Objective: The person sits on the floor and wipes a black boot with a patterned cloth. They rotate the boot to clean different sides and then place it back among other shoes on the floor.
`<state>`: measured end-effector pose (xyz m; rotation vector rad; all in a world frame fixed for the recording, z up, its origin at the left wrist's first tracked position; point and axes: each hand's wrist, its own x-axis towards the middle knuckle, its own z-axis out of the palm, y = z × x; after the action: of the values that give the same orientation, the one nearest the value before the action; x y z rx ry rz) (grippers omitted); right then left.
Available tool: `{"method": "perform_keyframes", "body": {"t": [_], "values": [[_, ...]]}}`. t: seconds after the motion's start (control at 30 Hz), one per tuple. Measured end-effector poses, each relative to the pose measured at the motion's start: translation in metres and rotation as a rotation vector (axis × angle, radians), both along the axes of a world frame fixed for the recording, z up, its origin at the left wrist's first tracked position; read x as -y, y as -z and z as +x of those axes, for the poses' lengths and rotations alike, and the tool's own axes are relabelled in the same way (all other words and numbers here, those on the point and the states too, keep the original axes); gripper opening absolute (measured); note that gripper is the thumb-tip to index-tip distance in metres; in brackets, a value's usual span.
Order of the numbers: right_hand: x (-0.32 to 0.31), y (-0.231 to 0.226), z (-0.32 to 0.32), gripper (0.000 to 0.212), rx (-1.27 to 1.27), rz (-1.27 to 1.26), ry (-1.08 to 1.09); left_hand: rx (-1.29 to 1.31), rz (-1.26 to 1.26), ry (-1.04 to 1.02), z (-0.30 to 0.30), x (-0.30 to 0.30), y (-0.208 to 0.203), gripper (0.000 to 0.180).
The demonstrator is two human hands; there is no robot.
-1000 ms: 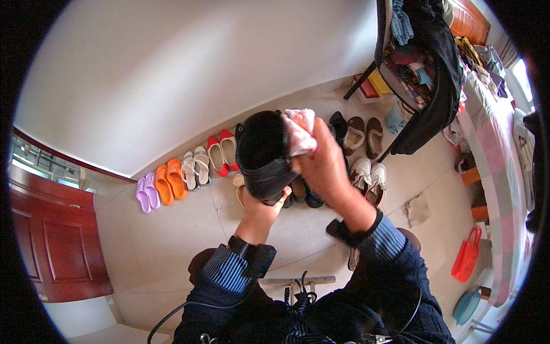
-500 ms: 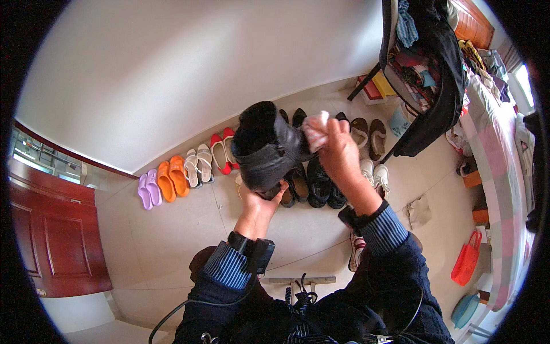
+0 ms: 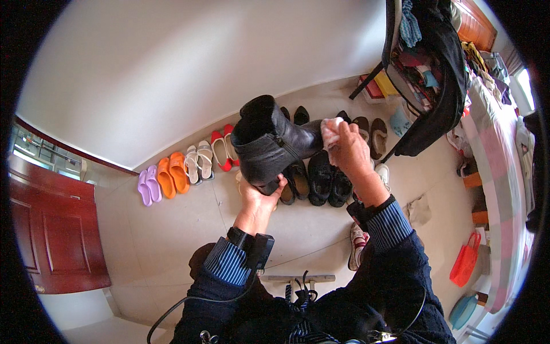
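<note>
A black leather ankle boot (image 3: 269,146) with a side zip is held up in front of me, its open top facing up and its toe to the right. My left hand (image 3: 258,200) grips it from below at the heel. My right hand (image 3: 349,150) is closed on a crumpled pink and white cloth (image 3: 331,132), which lies against the boot's toe. Part of the cloth is hidden by the fingers. Behind and below the boot, black shoes (image 3: 321,180) stand on the floor.
Purple slippers (image 3: 149,185), orange slippers (image 3: 172,175), pale sandals (image 3: 199,161) and red flats (image 3: 220,150) line the wall at left. Brown lined shoes (image 3: 378,139) stand at right, near a chair (image 3: 441,114) heaped with clothes. A bed (image 3: 492,143) and a red bag (image 3: 465,260) are at far right.
My right hand and the cloth have shifted slightly right and down, out to the boot's toe. The boot has turned a little, baring more of its toe. My left hand keeps its grip.
</note>
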<state>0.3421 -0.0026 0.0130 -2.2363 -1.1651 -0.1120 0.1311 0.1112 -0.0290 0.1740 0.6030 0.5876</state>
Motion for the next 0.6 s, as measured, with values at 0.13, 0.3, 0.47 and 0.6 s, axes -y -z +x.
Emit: {"method": "perform_keyframes", "body": {"t": [0.13,0.3,0.47,0.6], "values": [[-0.007,-0.02,-0.016,0.035,-0.084,0.14,-0.065,-0.093,-0.022,-0.005,0.006,0.007,0.002,0.042],[-0.012,-0.055,-0.044,0.042,-0.252,0.449,-0.219,-0.143,0.016,0.111,0.012,0.019,0.002,0.045],[-0.007,-0.054,-0.035,0.037,-0.054,0.431,-0.461,-0.073,-0.068,0.115,0.002,0.013,-0.005,0.045],[0.012,-0.034,-0.024,0.025,0.071,0.141,-0.521,-0.062,-0.182,-0.008,-0.009,-0.012,-0.009,0.04]]}}
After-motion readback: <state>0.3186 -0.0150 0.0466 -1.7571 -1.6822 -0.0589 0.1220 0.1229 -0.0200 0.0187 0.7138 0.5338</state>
